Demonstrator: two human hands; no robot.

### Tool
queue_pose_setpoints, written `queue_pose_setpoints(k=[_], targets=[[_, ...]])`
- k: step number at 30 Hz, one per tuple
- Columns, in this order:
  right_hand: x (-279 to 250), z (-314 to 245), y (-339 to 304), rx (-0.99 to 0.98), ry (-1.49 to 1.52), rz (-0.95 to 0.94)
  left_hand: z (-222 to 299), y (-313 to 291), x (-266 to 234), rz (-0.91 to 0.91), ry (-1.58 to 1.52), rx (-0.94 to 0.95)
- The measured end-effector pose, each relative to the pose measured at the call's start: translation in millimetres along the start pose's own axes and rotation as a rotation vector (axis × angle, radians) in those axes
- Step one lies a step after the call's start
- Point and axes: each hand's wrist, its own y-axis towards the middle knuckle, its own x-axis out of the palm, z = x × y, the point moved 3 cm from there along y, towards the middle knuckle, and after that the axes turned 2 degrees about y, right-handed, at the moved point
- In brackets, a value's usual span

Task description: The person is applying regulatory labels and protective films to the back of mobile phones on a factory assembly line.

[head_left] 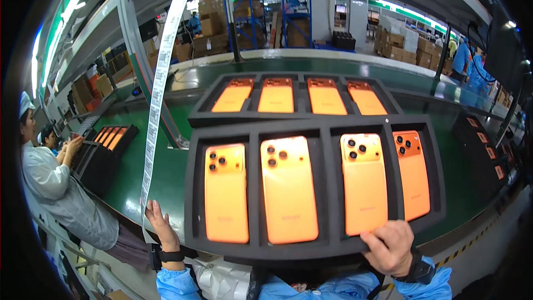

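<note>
A black foam tray (302,253) lies before me on the green bench, with several orange phones in its compartments, camera side up. My right hand (391,247) is curled over the tray's front rim, its fingertips closed at the lower edge of the third phone from the left (365,189). Left of the tray, my left hand (161,228) is raised with its fingers stretched upward. Right beside those fingers hangs a long white strip of labels (161,78); whether they touch it is hard to tell.
Behind the near tray sits a second black tray (197,115) of orange phones. A metal post (133,50) rises from the bench (133,172). To the left, a person in pale workwear (72,194) stands by more trays (91,169). Stacked phone trays (477,144) stand at right.
</note>
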Motion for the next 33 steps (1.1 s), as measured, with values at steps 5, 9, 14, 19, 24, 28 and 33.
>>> queue_pose_setpoints(k=[5, 9, 14, 19, 24, 28, 33], targets=[[41.2, -19.5, -57.1, 0.097, 0.175, -0.189, 9.3, -36.3, 15.2, -0.388, 0.176, -0.178], [56.9, -26.6, -77.8, 0.288, 0.302, -0.266, 15.6, -91.6, 53.3, -0.847, -0.002, -0.432], [20.8, -2.0, -71.3, 0.388, 0.232, -0.175, 21.3, -113.9, 58.0, -0.939, -0.014, -0.44], [10.9, 78.2, -159.3, 1.202, 0.502, 0.153, 27.5, -139.3, 30.6, -0.854, -0.181, -0.449], [30.4, 88.1, -184.5, 1.194, 0.619, 0.079, 37.0, -138.4, 36.2, -0.83, -0.176, -0.429], [22.9, 84.0, -182.4, 1.443, 0.832, 0.312, 31.5, -142.8, 64.9, -0.865, 0.076, -0.267], [18.4, 77.4, -181.7, 1.415, 0.772, 0.29, 25.1, -139.5, 64.2, -0.782, 0.029, -0.306]])
